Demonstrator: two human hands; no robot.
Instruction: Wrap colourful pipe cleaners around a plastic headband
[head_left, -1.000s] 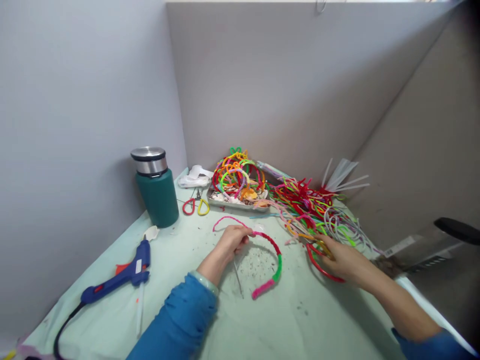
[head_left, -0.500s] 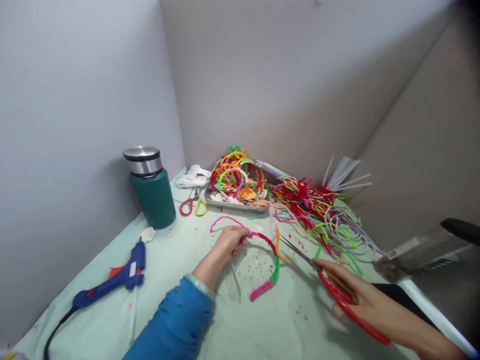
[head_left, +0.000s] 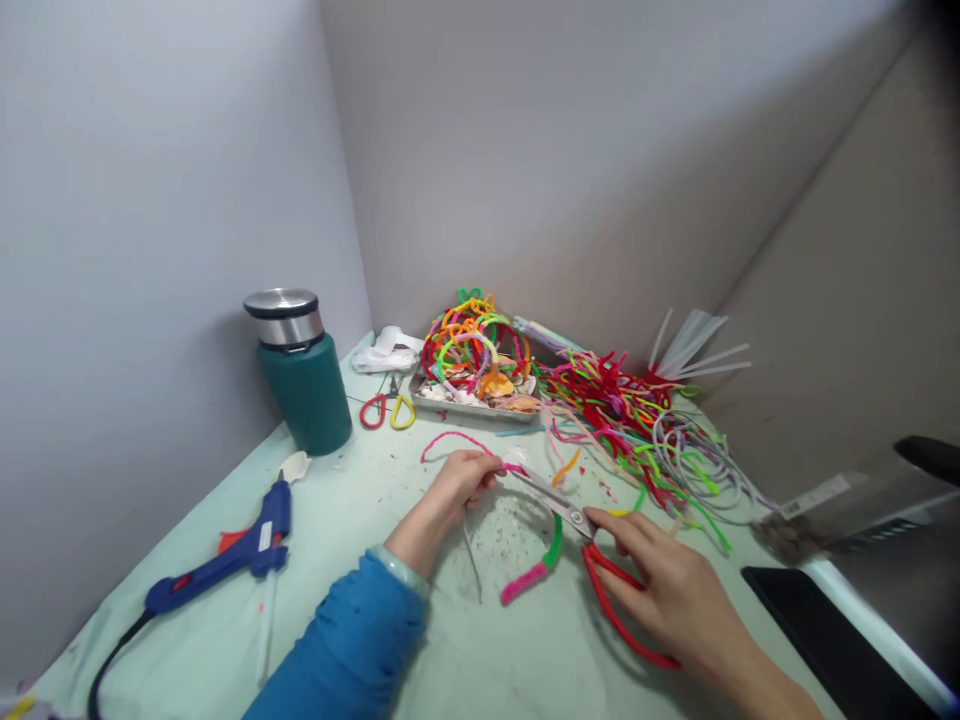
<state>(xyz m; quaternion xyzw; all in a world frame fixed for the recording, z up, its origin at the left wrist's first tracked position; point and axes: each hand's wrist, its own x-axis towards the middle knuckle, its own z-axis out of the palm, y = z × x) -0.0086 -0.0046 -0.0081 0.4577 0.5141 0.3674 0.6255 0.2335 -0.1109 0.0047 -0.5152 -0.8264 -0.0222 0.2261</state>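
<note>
no readable text, label, brand, number or sign could be made out on anything in view.

Pale green table (head_left: 525, 660) | glue gun (head_left: 232, 560), green bottle (head_left: 306, 395), metal tray (head_left: 476, 408), pipe cleaners (head_left: 615, 410), pliers (head_left: 387, 410), black slab (head_left: 832, 640)

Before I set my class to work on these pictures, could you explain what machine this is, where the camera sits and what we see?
There is no machine: these are a person's bare hands, seen by one head-worn camera looking forward and down. The left hand pinches a fuzzy pink-and-green strip; the right hand holds red-handled scissors, blades beside the left fingertips. On the pale green surface lie a blue glue gun, a tray of colourful loops and a heap of fuzzy strips. A green bottle stands upright.
</note>
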